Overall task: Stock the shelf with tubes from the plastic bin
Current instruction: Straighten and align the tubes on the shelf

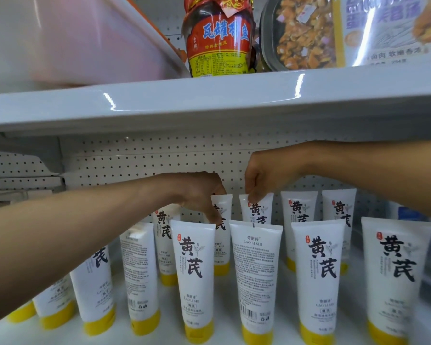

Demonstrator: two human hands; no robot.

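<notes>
While both arms reach in under the upper shelf (209,100), the left grip (199,192) pinches the flat top end of a back-row tube (224,245), and the right grip (266,175) pinches the top of the neighbouring tube (259,210) just beside it. Both tubes stand cap-down near the rear edge of the lower shelf (225,307), behind a front row of white, yellow-capped tubes (194,270). A blurred plastic bin (72,38) sits towards the upper shelf's left end, beside a red-labelled jar (217,38).

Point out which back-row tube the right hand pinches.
The back-row tube behind the barcode-facing front tube; right hand pinches its top seam; left hand holds its left neighbour.
</notes>
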